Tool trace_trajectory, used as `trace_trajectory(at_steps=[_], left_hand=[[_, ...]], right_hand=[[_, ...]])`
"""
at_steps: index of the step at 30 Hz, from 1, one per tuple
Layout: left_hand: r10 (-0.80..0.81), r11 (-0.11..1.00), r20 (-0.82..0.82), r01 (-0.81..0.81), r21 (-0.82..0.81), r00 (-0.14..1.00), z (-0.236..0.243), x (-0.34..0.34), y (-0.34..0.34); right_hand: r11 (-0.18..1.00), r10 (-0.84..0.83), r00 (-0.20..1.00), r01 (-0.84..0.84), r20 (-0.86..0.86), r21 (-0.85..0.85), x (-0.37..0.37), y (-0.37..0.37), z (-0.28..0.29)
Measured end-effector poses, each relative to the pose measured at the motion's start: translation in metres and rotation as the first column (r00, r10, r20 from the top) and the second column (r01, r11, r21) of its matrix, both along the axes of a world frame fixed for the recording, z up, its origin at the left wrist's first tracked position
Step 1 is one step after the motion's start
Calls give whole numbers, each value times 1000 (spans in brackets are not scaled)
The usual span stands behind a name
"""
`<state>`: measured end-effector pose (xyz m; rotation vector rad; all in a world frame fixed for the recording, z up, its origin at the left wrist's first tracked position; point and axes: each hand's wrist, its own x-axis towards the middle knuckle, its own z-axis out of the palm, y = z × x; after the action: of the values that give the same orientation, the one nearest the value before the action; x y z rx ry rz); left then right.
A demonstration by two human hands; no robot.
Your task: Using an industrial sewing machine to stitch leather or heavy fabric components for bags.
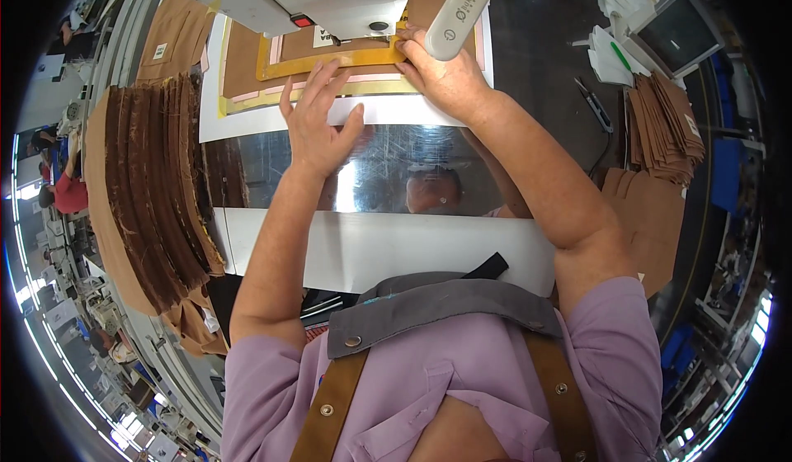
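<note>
Yellow frame (367,57) sits on the near side of the sewing machine head (318,0), partly tucked beneath it. Left hand (315,132) is spread wide, fingertips at the frame's near bar, not gripping anything; right hand (452,82) has bent fingers at the right corner, though I can't tell if it's actually pinching. Looks like a lining-up or steadying step to me, so I'd guess the next move calls for keeping things flat and square. Left of the machine head there's a big brown fabric stack (157,190); right of it, a smaller brown pile (664,132) on the dark tabletop (544,49). Containers? Maybe that blue thing (726,173) far right of the machine head, contents unreadable.
</note>
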<state>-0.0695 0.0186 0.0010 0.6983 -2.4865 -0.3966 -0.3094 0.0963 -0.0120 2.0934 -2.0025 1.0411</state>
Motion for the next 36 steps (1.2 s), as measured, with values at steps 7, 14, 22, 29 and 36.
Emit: trace_trajectory(at_steps=[7, 14, 22, 29, 36], left_hand=[[198, 979, 112, -201, 23, 974, -14, 106, 106], [357, 928, 310, -372, -13, 881, -22, 141, 137], [338, 935, 315, -354, -9, 887, -24, 141, 138], [269, 958, 272, -287, 24, 924, -25, 144, 136], [298, 954, 158, -295, -44, 941, 1, 85, 52]], right_hand=[[993, -112, 994, 112, -4, 37, 0, 24, 4], [971, -231, 973, 231, -5, 68, -23, 57, 2], [886, -410, 905, 424, -113, 185, -52, 73, 7], [683, -574, 736, 672, -358, 286, -75, 82, 7], [589, -656, 675, 737, -338, 330, -92, 100, 4]])
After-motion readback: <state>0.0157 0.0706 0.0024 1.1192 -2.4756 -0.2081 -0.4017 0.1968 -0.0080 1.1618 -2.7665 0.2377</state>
